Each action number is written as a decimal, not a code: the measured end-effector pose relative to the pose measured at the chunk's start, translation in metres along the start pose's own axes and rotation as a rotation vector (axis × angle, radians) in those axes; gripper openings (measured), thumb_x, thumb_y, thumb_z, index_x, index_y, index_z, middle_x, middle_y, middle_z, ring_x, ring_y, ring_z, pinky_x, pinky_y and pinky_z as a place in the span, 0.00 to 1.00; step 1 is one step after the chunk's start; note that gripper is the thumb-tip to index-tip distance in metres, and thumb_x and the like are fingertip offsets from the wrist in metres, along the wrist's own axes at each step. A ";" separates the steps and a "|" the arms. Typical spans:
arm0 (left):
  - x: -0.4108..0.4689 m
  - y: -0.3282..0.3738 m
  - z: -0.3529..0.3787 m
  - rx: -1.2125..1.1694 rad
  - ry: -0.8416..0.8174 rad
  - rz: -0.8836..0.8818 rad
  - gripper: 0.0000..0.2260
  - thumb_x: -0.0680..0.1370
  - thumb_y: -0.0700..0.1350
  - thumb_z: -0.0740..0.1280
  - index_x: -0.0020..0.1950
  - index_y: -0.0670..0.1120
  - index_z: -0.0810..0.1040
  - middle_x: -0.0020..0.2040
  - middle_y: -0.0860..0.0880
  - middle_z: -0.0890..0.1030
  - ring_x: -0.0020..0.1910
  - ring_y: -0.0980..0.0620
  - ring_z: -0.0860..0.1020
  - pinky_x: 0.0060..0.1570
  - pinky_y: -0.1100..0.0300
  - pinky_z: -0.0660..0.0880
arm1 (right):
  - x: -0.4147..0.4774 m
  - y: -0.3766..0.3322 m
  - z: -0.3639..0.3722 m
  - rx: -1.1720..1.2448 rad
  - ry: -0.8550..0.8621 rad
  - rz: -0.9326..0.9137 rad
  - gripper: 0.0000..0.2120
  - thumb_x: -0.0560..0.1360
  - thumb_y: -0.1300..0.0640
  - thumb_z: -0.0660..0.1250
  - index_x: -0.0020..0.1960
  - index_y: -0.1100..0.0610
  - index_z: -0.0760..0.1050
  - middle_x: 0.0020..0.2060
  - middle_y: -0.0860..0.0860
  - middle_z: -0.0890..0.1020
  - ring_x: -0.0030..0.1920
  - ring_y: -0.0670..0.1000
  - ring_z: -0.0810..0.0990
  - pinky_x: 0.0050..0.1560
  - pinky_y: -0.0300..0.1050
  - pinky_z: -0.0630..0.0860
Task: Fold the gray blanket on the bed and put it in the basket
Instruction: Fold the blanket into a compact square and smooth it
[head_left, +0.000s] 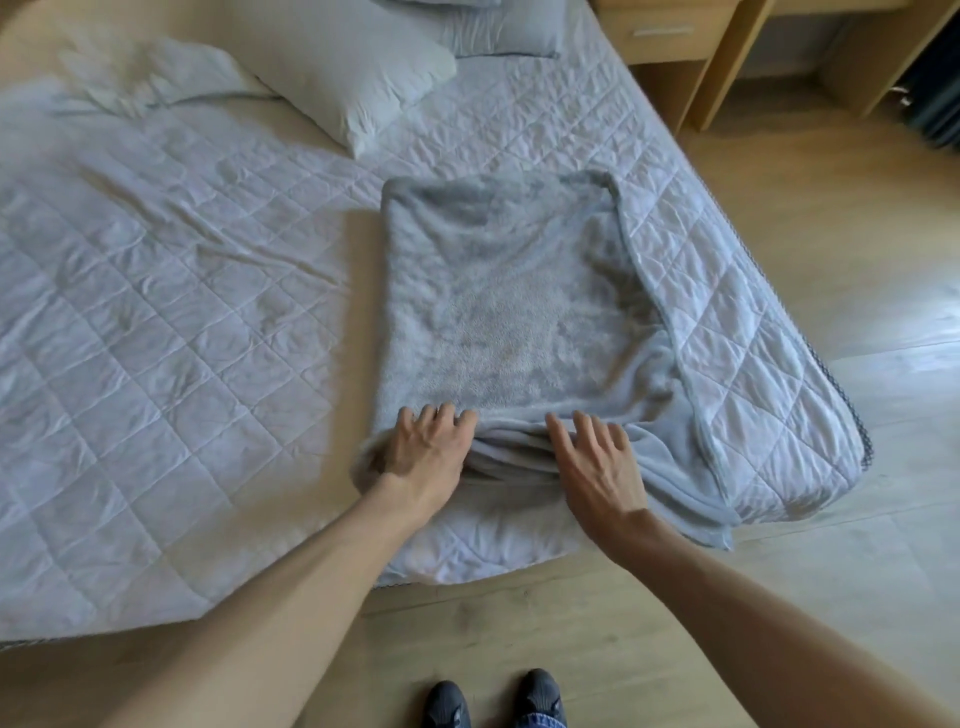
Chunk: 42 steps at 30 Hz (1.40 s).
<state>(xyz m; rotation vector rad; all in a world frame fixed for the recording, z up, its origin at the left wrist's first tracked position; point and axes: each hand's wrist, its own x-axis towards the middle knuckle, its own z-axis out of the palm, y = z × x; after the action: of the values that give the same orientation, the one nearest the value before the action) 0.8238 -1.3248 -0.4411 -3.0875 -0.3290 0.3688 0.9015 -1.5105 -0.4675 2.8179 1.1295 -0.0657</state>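
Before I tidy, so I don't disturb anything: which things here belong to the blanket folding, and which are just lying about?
Job: blanket, bed, left hand, right hand; basket not in view.
Lying about: near pillow, far pillow, drawer unit.
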 end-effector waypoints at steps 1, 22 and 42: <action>0.003 0.001 -0.001 0.007 0.004 -0.017 0.17 0.74 0.37 0.61 0.62 0.47 0.67 0.58 0.48 0.74 0.58 0.45 0.72 0.58 0.50 0.63 | 0.003 -0.003 -0.003 -0.014 -0.007 0.028 0.45 0.54 0.66 0.77 0.68 0.60 0.63 0.55 0.62 0.75 0.55 0.63 0.75 0.57 0.60 0.72; 0.079 -0.031 0.054 0.064 0.251 0.170 0.24 0.71 0.45 0.53 0.67 0.45 0.70 0.49 0.44 0.79 0.45 0.43 0.78 0.49 0.44 0.74 | 0.063 0.035 0.062 -0.038 0.252 -0.349 0.47 0.59 0.38 0.73 0.69 0.62 0.62 0.60 0.61 0.75 0.52 0.61 0.78 0.46 0.56 0.74; 0.176 -0.020 0.023 0.077 0.099 0.022 0.23 0.56 0.61 0.77 0.39 0.46 0.78 0.31 0.48 0.77 0.30 0.47 0.78 0.32 0.53 0.75 | 0.201 0.074 0.051 0.099 0.311 -0.377 0.19 0.68 0.42 0.58 0.38 0.56 0.78 0.26 0.49 0.74 0.19 0.53 0.74 0.17 0.40 0.64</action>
<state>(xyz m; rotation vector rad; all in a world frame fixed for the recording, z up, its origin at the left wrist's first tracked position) 0.9812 -1.2684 -0.5034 -3.0226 -0.2723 0.2221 1.0984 -1.4316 -0.5276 2.7199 1.7588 0.3048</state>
